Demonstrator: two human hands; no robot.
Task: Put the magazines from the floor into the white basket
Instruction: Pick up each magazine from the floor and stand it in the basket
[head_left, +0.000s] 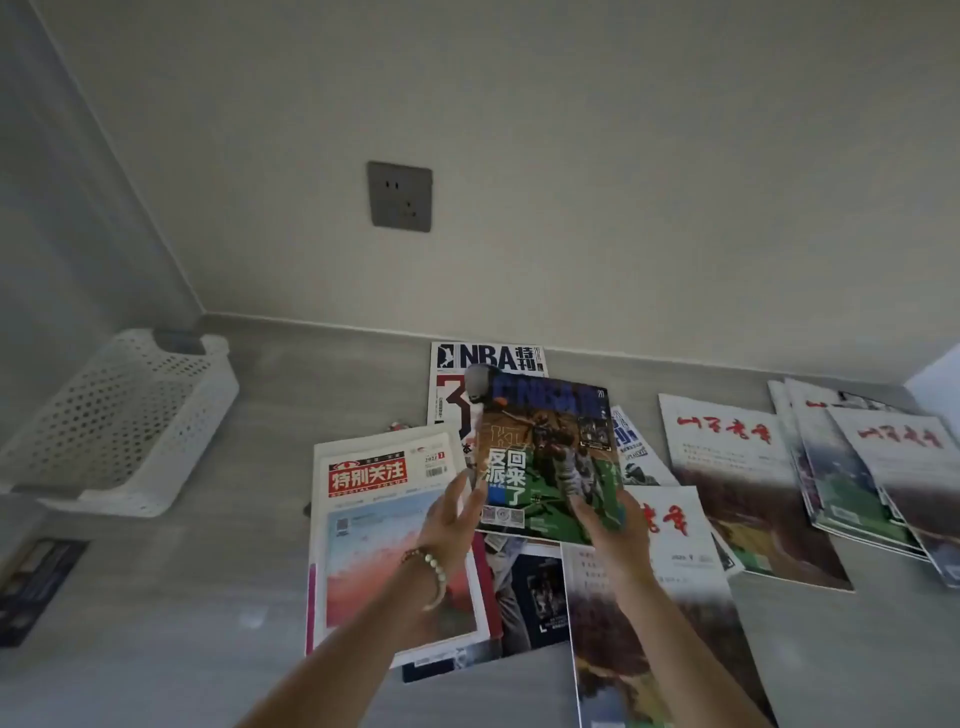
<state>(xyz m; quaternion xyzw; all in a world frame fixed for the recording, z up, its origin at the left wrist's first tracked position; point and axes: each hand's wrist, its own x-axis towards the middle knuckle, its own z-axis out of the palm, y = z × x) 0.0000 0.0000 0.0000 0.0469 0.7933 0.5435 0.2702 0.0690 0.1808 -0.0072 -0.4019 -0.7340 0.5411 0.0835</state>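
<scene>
A green-and-blue NBA magazine (545, 457) is lifted above the pile on the floor. My right hand (615, 535) grips its lower right corner. My left hand (452, 519), with a bead bracelet on the wrist, has straight fingers against the magazine's lower left edge. The white perforated basket (130, 415) sits on the floor at the left, near the wall corner. Several magazines lie under and around my hands, among them a red-titled one (384, 525) and a white NBA issue (483, 364).
More magazines (748, 483) fan out to the right along the wall. A grey wall socket (400, 196) is above the pile. A dark flat object (36, 582) lies on the floor at the lower left. Bare grey floor (208, 597) lies between basket and pile.
</scene>
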